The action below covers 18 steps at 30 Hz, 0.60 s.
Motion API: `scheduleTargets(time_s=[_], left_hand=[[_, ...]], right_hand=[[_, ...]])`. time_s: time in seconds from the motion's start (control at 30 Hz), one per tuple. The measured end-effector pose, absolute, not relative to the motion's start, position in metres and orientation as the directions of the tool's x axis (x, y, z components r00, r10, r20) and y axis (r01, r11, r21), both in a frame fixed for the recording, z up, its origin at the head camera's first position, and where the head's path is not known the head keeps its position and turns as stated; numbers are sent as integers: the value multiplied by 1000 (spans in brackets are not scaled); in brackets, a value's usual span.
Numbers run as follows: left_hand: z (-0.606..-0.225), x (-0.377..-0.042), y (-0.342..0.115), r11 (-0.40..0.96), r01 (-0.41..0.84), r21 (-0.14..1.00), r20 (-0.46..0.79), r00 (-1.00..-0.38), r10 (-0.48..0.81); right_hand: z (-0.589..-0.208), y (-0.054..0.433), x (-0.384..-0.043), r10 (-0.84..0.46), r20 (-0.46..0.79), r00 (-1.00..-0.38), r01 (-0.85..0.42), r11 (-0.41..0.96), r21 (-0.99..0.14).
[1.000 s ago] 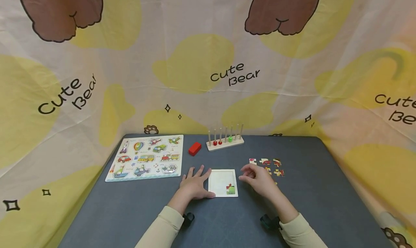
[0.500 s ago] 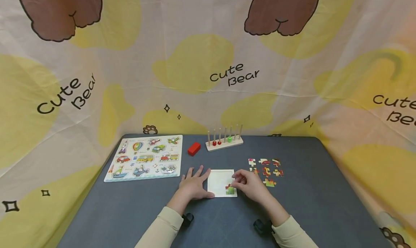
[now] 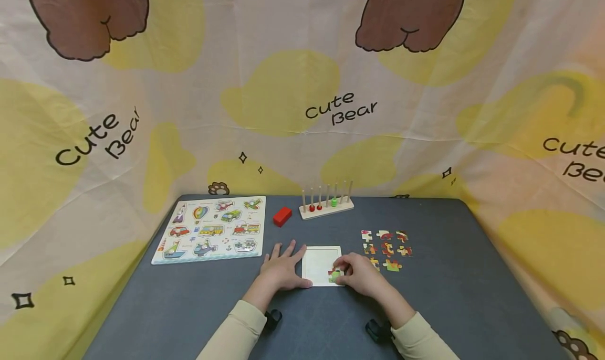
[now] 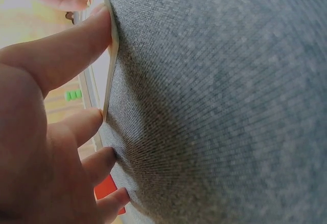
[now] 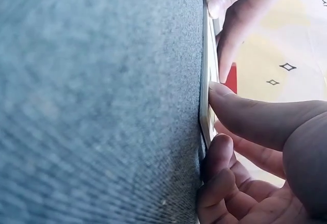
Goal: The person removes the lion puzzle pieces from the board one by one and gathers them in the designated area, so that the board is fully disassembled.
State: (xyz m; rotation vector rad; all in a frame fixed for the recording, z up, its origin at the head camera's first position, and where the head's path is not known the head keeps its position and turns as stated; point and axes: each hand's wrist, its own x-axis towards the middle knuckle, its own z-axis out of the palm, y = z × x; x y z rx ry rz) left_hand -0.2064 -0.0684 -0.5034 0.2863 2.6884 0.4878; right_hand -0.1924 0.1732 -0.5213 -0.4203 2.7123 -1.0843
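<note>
A square white puzzle tray [image 3: 317, 263] lies on the table, with a green and red jigsaw piece [image 3: 333, 276] in its near right corner. My left hand [image 3: 281, 271] spreads its fingers at the tray's left side, thumb at the near corner and index fingertip at the far one. In the left wrist view that thumb [image 4: 84, 43] presses on the tray's edge. My right hand [image 3: 363, 276] has thumb and index finger on the jigsaw piece, partly covering it. The right wrist view shows its thumb [image 5: 245, 114] on the tray and the other fingers curled beside it.
Several loose jigsaw pieces [image 3: 387, 249] lie in rows right of the tray. Behind stand a red block [image 3: 282, 216] and a wooden peg rack [image 3: 326, 209] with red and green beads. A vehicle picture board [image 3: 210, 230] lies left. A printed cloth [image 3: 283, 97] hangs behind.
My right hand has moved left from beside the tray to the jigsaw piece, then slightly nearer me, thumb and index finger now on it. My left hand has stayed at the tray.
</note>
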Motion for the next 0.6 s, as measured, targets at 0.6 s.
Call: scheduleTargets(time_s=[0.6], left_hand=[[-503, -205, -67, 921, 128, 367, -337, -905, 260]], right_hand=[[-517, 172, -193, -335, -61, -940, -174, 628, -758]])
